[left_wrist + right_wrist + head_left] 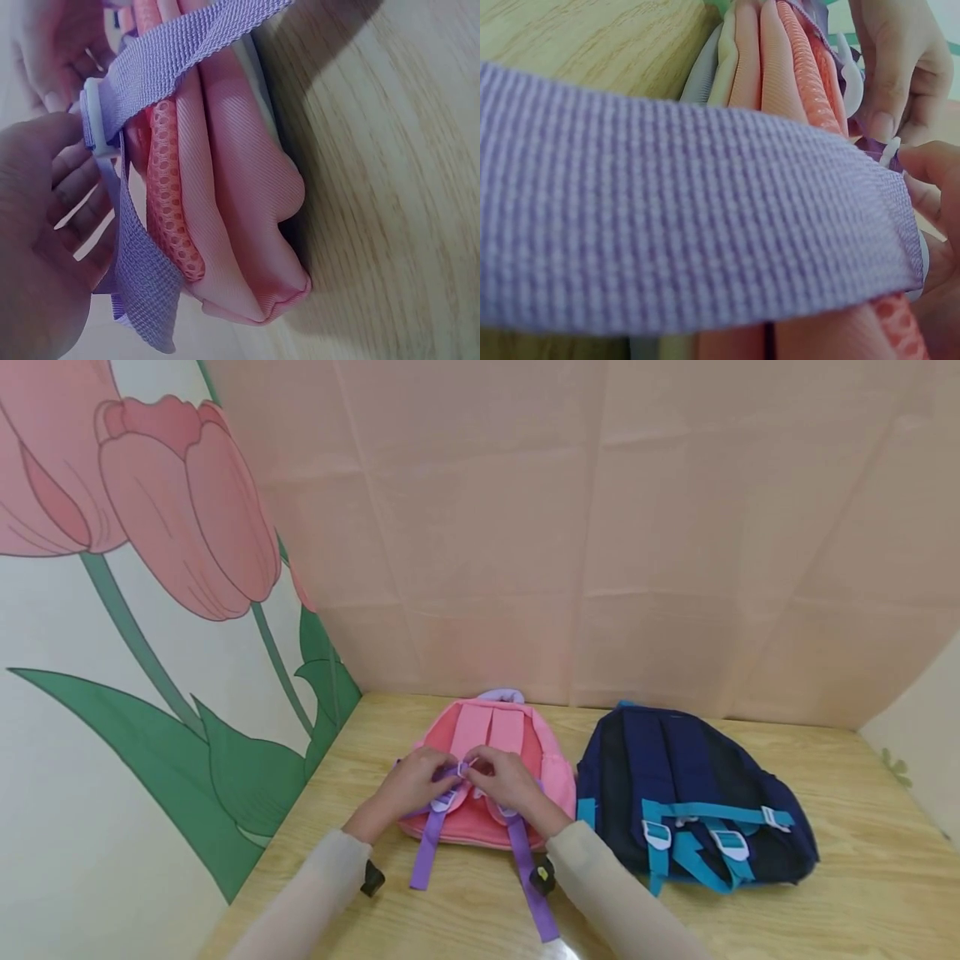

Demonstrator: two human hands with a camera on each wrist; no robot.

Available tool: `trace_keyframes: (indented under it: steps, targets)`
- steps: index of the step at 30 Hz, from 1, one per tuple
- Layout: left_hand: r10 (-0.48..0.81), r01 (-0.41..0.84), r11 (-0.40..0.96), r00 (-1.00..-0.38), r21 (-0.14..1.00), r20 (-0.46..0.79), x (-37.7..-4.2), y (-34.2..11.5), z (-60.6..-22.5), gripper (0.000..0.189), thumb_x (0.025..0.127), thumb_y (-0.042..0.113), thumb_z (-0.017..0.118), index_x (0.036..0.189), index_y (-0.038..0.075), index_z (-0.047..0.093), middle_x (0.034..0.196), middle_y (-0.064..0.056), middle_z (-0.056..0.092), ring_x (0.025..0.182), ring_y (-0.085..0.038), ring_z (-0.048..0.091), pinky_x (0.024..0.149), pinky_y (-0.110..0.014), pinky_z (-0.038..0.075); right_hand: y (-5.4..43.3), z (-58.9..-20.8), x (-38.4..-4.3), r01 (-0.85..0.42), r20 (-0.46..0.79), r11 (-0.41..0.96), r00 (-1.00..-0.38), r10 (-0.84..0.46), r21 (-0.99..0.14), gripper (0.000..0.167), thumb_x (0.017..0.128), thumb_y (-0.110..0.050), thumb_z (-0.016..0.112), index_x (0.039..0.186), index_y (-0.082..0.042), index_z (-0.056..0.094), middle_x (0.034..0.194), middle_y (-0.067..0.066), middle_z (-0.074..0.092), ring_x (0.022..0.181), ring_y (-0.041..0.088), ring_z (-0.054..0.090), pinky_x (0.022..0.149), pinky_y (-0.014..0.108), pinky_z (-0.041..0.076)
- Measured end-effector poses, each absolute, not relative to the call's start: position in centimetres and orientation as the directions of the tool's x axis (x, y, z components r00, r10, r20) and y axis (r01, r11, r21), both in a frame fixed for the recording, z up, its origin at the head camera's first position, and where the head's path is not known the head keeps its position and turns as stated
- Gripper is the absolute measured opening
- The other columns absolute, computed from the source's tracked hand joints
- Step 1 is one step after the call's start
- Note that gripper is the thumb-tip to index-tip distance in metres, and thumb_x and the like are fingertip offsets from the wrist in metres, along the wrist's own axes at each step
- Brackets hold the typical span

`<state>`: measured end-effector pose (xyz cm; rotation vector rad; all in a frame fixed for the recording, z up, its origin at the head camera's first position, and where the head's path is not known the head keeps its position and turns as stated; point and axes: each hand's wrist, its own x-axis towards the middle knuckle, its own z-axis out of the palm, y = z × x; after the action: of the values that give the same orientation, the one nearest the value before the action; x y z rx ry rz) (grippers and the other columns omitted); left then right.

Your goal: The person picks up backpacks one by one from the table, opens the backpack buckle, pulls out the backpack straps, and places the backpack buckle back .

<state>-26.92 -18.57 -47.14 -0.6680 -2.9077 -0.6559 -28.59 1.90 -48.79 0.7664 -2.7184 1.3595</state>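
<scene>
A pink backpack (pixel 555 777) lies on the table with its shoulder-strap side up. Over its middle, both hands meet at a small white buckle (pixel 97 116) threaded with purple strap (pixel 165 67). My left hand (pixel 408 783) pinches the purple strap at the buckle. From the other side, my right hand (pixel 510 779) pinches the white buckle between thumb and fingers. Loose purple strap ends (pixel 426 856) hang toward the table's front. In the right wrist view a wide purple strap (pixel 682 210) covers much of the backpack and part of the right hand.
A navy backpack (pixel 675 752) with turquoise straps (pixel 720 812) and white buckles lies to the right. Both stand on a wood-grain table (pixel 862 827). Behind is a peach cloth backdrop (pixel 480 543); a wall with painted tulips (pixel 187 510) borders the left.
</scene>
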Motion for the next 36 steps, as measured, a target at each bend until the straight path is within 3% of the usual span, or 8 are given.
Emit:
trace_keyframes:
  steps: [8,20,28,36]
  targets:
    - [0.397,0.452,0.778,-0.892,0.436,0.216,-26.86,-18.79,-47.37,0.024,0.097,0.034,0.07,0.115,0.018,0.072,0.106,0.005,0.068,0.1,-0.012,0.062,0.087,-0.034,0.054,2.12,-48.98,-28.68,-0.455,0.242,0.48,-0.864,-0.441,-0.75,0.011,0.098,-0.022,0.069,0.109,-0.02,0.07,0.095,-0.005,0.073,0.086,0.01,0.065,0.081,0.033,0.055]
    - [0.398,0.445,0.767,-0.895,0.462,0.2,-26.63,-18.61,-47.33,0.021,0.099,0.032,0.068,0.113,0.017,0.069,0.106,0.004,0.068,0.101,-0.012,0.063,0.09,-0.035,0.053,2.41,-49.05,-28.6,-0.454,0.253,0.484,-0.87,-0.424,-0.748,0.01,0.097,-0.02,0.07,0.107,-0.021,0.067,0.1,-0.002,0.073,0.093,0.014,0.067,0.088,0.038,0.055]
    - [0.399,0.454,0.772,-0.891,0.446,0.218,-26.6,-18.51,-47.24,0.017,0.099,0.026,0.068,0.112,0.016,0.069,0.105,0.002,0.066,0.102,-0.014,0.06,0.088,-0.036,0.052,2.6,-48.93,-28.69,-0.448,0.238,0.47,-0.866,-0.44,-0.76,0.013,0.097,-0.019,0.069,0.11,-0.021,0.067,0.099,-0.002,0.074,0.09,0.011,0.066,0.084,0.035,0.054]
    - [0.421,0.492,0.761,-0.87,0.423,0.256,-26.54,-18.49,-47.32,0.016,0.098,0.026,0.07,0.11,0.015,0.07,0.102,0.002,0.067,0.098,-0.014,0.059,0.084,-0.034,0.052,2.36,-48.52,-28.63,-0.499,0.275,0.487,-0.844,-0.461,-0.717,0.018,0.095,-0.017,0.071,0.113,-0.015,0.071,0.104,-0.001,0.071,0.095,0.016,0.066,0.084,0.035,0.055]
